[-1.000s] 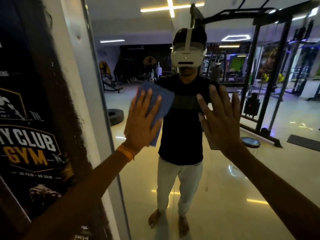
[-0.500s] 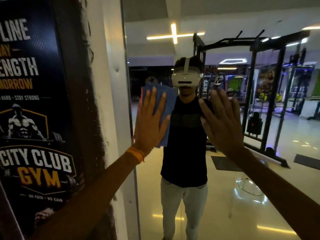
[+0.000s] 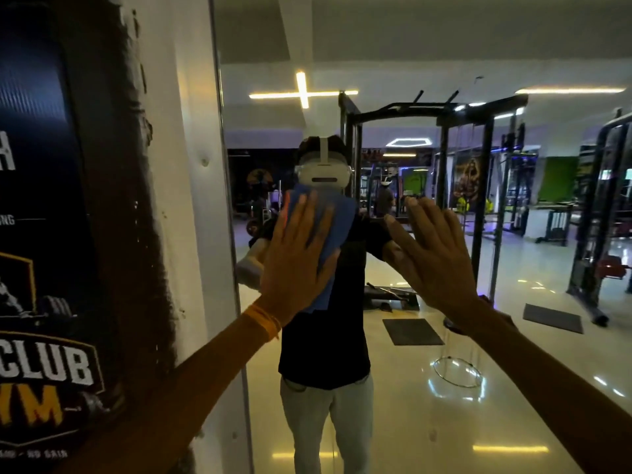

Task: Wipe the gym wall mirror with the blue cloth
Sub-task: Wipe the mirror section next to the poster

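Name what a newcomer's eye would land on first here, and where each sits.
The left hand presses the blue cloth against the mirror at centre, with the right hand spread open beside it. Left of the mirror hangs a dark gym poster; a cross-shaped light is reflected above.

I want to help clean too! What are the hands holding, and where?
The left hand presses the cloth, at its middle, flat on the mirror; the right hand holds nothing.

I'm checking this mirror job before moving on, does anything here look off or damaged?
Two things. The right hand seems pressed bare and flat on the mirror, which may leave prints, while the left hand presses the blue cloth. Left of the mirror, the black paint on the wall has a ragged, chipped-looking edge.
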